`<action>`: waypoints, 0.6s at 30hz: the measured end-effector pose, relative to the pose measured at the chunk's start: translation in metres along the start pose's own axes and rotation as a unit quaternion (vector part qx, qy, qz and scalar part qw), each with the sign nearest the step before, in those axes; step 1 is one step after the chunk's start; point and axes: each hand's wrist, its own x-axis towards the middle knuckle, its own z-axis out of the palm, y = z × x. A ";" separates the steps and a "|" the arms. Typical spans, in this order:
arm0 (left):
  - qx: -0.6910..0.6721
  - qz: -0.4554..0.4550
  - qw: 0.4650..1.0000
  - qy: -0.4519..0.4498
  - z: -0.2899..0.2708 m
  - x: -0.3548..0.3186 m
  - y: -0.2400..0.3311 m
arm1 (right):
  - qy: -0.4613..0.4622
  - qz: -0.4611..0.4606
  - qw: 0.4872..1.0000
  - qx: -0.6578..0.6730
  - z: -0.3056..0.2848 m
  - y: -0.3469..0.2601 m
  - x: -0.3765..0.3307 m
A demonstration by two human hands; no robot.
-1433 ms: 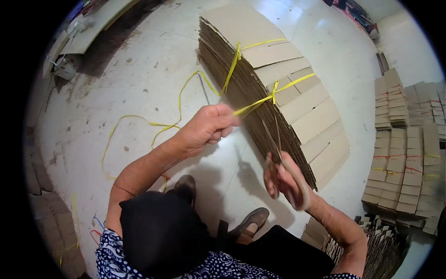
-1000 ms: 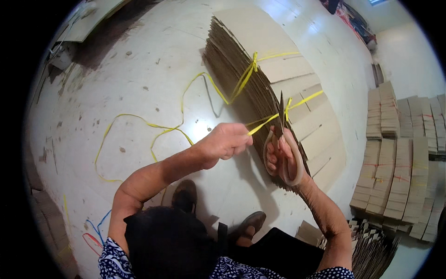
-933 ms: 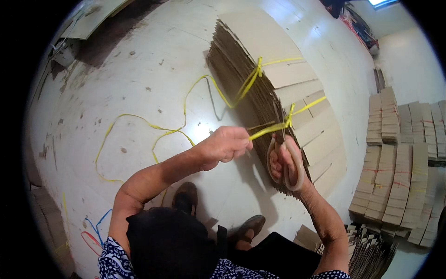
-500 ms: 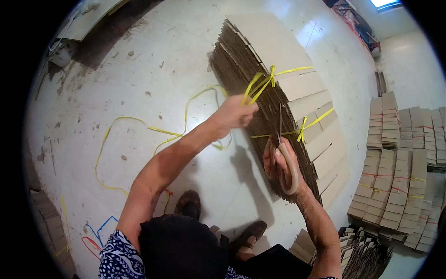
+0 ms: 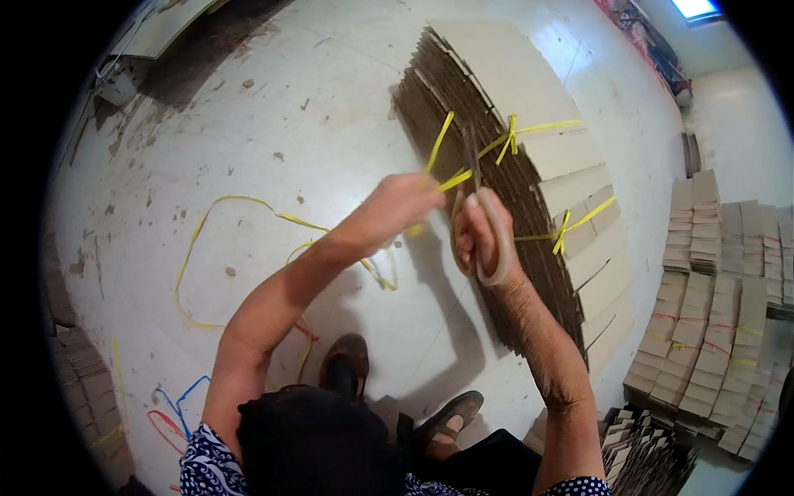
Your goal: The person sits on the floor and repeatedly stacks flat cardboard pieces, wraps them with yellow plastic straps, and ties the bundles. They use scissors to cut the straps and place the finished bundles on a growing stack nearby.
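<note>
A tall bundle of slotted cardboard pieces (image 5: 529,91) stands on the floor in front of me, bound by two yellow straps, each knotted on the pale side. My left hand (image 5: 395,208), somewhat blurred, is closed around loose yellow strapping (image 5: 441,136) left of the bundle. In my right hand (image 5: 482,236) is a pair of scissors (image 5: 501,241) with large pale handles. Their dark blades point away from me, beside the yellow strap end that runs from my left hand toward the upper knot (image 5: 512,136). Whether the blades touch the strap I cannot tell.
Loose yellow strapping (image 5: 188,258) loops over the floor at left, near blue cord (image 5: 176,405) and red cord (image 5: 163,431). Tied cardboard stacks (image 5: 703,339) line the right side. More cardboard (image 5: 83,380) lies at lower left. A pale board (image 5: 157,29) stands at upper left.
The scissors have moved up and left, from beside the lower strap to the yellow strap near my left hand. My left hand has shifted slightly left and down, still gripping strapping.
</note>
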 end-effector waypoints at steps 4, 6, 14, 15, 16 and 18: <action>0.571 0.207 0.751 0.259 -0.127 -0.051 -0.055 | -0.056 -0.007 0.975 -0.215 -0.002 0.076 -0.046; 0.627 0.060 0.684 0.369 -0.219 -0.083 -0.047 | -0.022 -0.029 0.932 -0.361 -0.005 0.102 -0.067; 0.692 0.131 0.638 0.312 -0.177 -0.119 -0.027 | -0.178 0.057 0.753 -0.631 -0.031 0.101 -0.128; 0.608 0.085 0.744 0.265 -0.143 -0.108 -0.038 | -0.232 0.056 0.805 -0.544 -0.020 0.054 -0.137; 0.495 0.034 0.837 0.229 -0.106 -0.092 -0.049 | -0.246 0.041 0.847 -0.469 -0.024 0.014 -0.149; 0.161 -0.165 0.961 0.154 -0.038 -0.064 -0.043 | -0.146 -0.119 0.881 -0.435 -0.045 -0.068 -0.151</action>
